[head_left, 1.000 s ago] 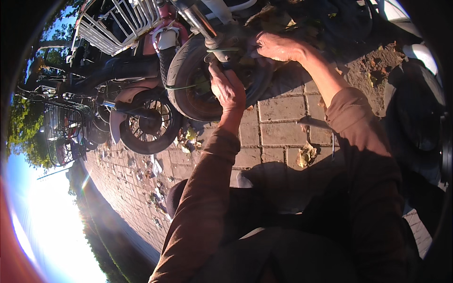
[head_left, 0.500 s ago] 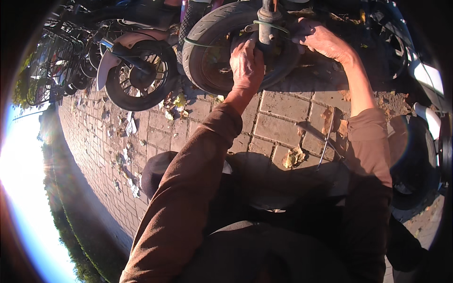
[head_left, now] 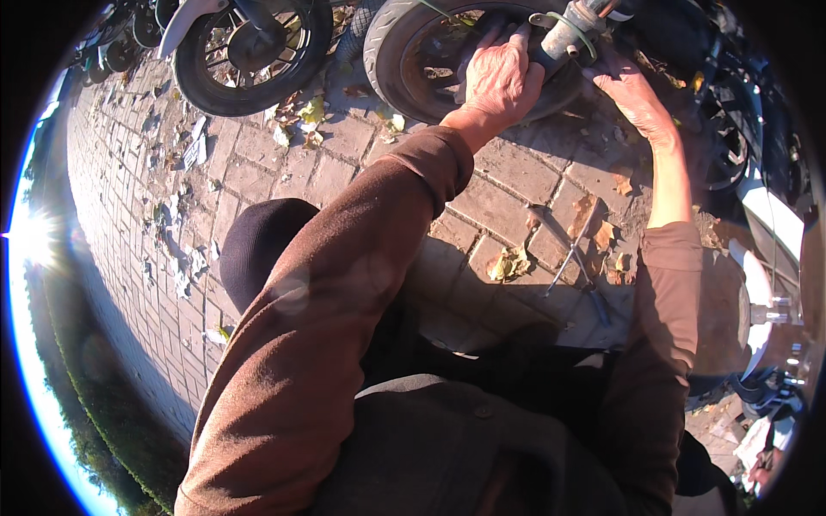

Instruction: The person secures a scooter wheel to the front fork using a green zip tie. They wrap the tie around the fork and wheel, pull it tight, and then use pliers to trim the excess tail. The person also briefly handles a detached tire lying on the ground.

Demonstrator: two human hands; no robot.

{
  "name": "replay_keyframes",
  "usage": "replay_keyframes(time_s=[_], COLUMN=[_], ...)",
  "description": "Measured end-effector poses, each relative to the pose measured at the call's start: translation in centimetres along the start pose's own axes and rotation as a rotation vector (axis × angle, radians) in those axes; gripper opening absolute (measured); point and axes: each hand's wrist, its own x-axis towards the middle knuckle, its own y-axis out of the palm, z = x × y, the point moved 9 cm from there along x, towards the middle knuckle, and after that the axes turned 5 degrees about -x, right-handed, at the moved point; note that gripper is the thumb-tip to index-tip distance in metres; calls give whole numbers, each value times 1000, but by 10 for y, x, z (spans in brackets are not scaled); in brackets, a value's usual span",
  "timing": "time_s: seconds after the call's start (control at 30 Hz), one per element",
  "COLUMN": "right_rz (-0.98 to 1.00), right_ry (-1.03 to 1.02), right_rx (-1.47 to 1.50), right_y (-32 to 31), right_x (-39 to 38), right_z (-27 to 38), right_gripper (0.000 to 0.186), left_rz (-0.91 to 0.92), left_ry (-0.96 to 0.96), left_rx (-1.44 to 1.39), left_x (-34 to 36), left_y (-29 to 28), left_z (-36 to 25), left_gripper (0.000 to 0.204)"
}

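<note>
A small wheel with a black tyre (head_left: 397, 64) stands at the top of the view, beside a worn metal fork leg (head_left: 564, 41) with a greenish cable across it. My left hand (head_left: 503, 79) reaches among the wheel's spokes, left of the fork's lower end. Its fingers bend in toward the hub, and their tips are hidden. On the other side of the fork, my right hand (head_left: 635, 96) has its fingers drawn together close to the fork's lower end. What either hand grips is hidden by shadow and the fork.
On the paving bricks (head_left: 508, 202) lie a thin metal rod-like tool (head_left: 572, 249), a tool with a blue handle (head_left: 597, 303) and dry leaves (head_left: 510, 264). Another small wheel (head_left: 249, 56) stands at upper left. White vehicle bodywork (head_left: 772, 219) is close on the right.
The view has shifted and tilted, so the wheel and fork now sit higher and farther right. Both hands remain at the fork's lower end, on opposite sides.
</note>
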Motion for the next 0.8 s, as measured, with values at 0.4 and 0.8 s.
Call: replay_keyframes(time_s=[0.4, 0.8], right_rz=[-31, -400], right_ry=[156, 259], right_rx=[280, 231], right_y=[15, 39], right_x=[3, -44], right_z=[-6, 1], right_gripper=[16, 55], left_rz=[55, 319], left_ry=[144, -314], left_rx=[75, 114], left_x=[-6, 16], left_y=[5, 19], left_z=[-15, 2], left_gripper=[41, 50])
